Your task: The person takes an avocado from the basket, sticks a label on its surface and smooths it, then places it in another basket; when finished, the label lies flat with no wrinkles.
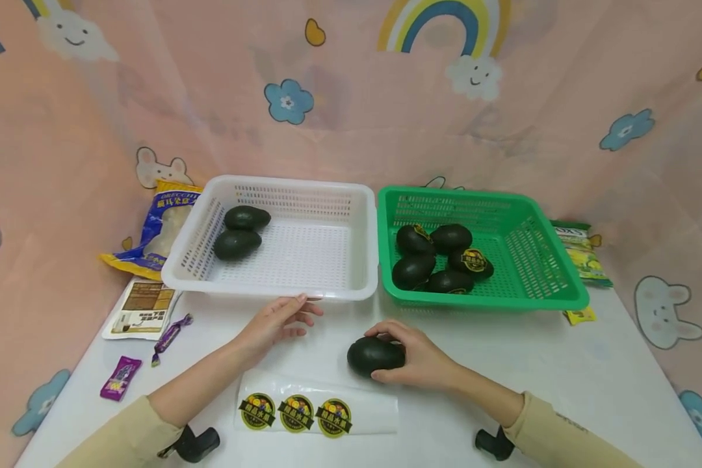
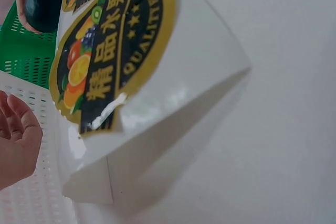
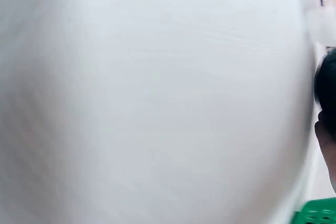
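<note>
In the head view, my right hand point(image 1: 418, 357) grips a dark green avocado point(image 1: 374, 355) between thumb and fingers, above the white table. My left hand point(image 1: 277, 323) is held in front of the white basket point(image 1: 304, 290), its fingers loosely bent and holding nothing. Below the hands lies a clear strip with three round black-and-gold fruit stickers point(image 1: 296, 414); the left wrist view shows one sticker point(image 2: 113, 51) up close, the strip's edge lifted. Two avocados point(image 1: 237, 244) lie at the white basket's left end. Several avocados point(image 1: 414, 271) sit in the green basket point(image 1: 491, 300), some bearing stickers.
On the left are a blue-and-yellow food bag point(image 1: 164, 227), a white packet point(image 1: 142, 309) and two purple-wrapped candies point(image 1: 120, 377). A green snack packet point(image 1: 582, 253) and a small yellow packet point(image 1: 580, 316) lie beside the green basket. A patterned pink cloth point(image 1: 351, 149) hangs behind the baskets.
</note>
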{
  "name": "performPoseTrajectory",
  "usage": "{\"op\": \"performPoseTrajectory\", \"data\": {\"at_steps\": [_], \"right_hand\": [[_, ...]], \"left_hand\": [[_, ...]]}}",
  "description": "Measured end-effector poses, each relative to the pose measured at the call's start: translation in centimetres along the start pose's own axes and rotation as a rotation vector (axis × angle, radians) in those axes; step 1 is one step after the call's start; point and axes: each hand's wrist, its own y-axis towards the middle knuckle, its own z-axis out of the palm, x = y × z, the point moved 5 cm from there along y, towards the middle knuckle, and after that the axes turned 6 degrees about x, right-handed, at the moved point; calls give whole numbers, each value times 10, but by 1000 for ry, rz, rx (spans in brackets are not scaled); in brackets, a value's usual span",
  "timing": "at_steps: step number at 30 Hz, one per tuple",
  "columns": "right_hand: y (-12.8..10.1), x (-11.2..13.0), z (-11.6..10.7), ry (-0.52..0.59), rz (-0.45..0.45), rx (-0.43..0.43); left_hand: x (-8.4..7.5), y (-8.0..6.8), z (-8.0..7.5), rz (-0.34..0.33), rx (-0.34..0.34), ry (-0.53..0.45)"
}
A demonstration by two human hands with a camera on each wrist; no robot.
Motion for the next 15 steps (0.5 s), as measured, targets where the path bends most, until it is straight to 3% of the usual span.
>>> {"op": "performPoseTrajectory", "data": {"at_steps": [4, 7, 9, 12, 15], "right_hand": [[4, -5, 4, -16, 34, 34], [6, -4, 3, -53, 34, 77], [7, -3, 3, -67, 41, 103], [8, -2, 2, -72, 50, 124], [9, 0, 2, -79, 43, 132]], "left_hand": [[0, -2, 4, -9, 24, 19], [-1, -11, 15, 6, 121, 148], [-2, -22, 27, 51, 227, 344], [0, -41, 46, 144, 359, 733], [5, -55, 59, 249, 404, 1080]]}}
